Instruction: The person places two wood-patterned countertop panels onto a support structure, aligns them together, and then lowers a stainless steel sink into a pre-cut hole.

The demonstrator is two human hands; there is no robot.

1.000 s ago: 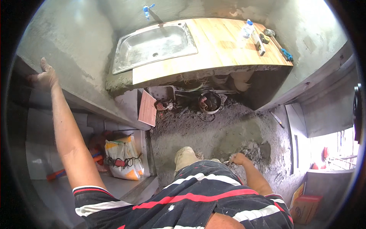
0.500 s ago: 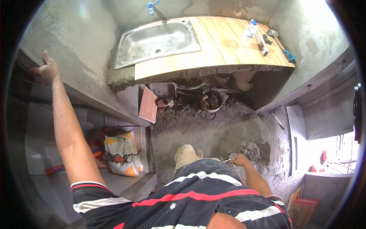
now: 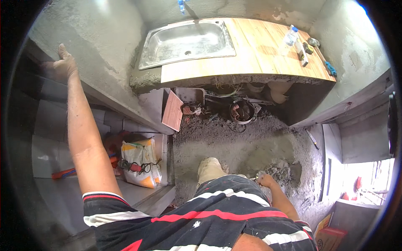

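Observation:
My left arm reaches out to the far left, and my left hand (image 3: 66, 67) grips the edge of the plastered wall (image 3: 98, 54), thumb up on its face and fingers in shadow. My right hand (image 3: 265, 180) is closed low beside my shorts, just above the floor. Something small and pale shows at its fingers, too little of it to name. Right by that hand lies a rough heap of wet mortar (image 3: 281, 170), with smoother grey mortar spread around it.
A steel sink (image 3: 167, 46) is set beside a wood-patterned counter top (image 3: 251, 54) bearing a plastic bottle (image 3: 289, 37), a tape measure (image 3: 308, 49) and a blue-handled tool (image 3: 331, 69). Below stand a pinkish tile (image 3: 172, 112) and a bucket (image 3: 242, 119). A knife (image 3: 312, 139) and sacks (image 3: 141, 163) lie aside.
The whole view has shifted slightly, so the room appears farther right. My left hand keeps its hold on the wall edge, and my right hand stays low by the mortar.

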